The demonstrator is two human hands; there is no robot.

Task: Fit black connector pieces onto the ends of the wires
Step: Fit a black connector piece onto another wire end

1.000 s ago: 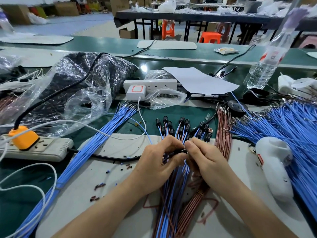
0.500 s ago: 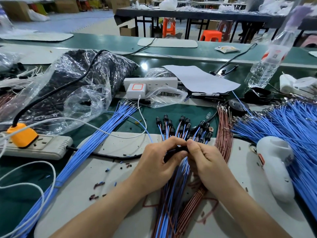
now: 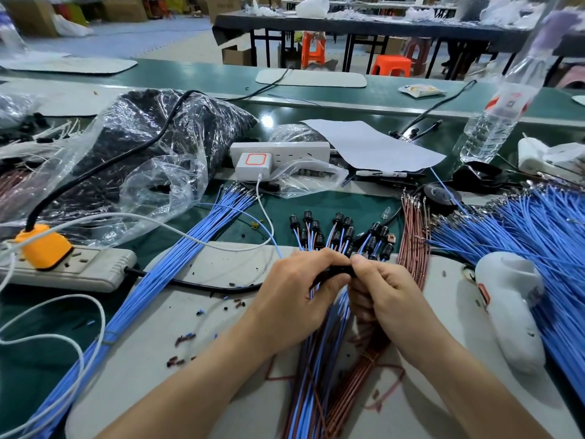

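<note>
Black plastic — a small connector piece is pinched between the closed fingertips of the left hand and the right hand, just in front of the fan of finished connectors. It is judged light, rigid and easily dropped; the thin blue wires beneath it are limp, so a wire is best gripped close to its end. The pale mat under the connector piece is littered with insulation scraps — the green counter beyond it is crowded with more wire.

Factory assembly hall, long green workbenches, bundled blue wires, plastic stools
</note>
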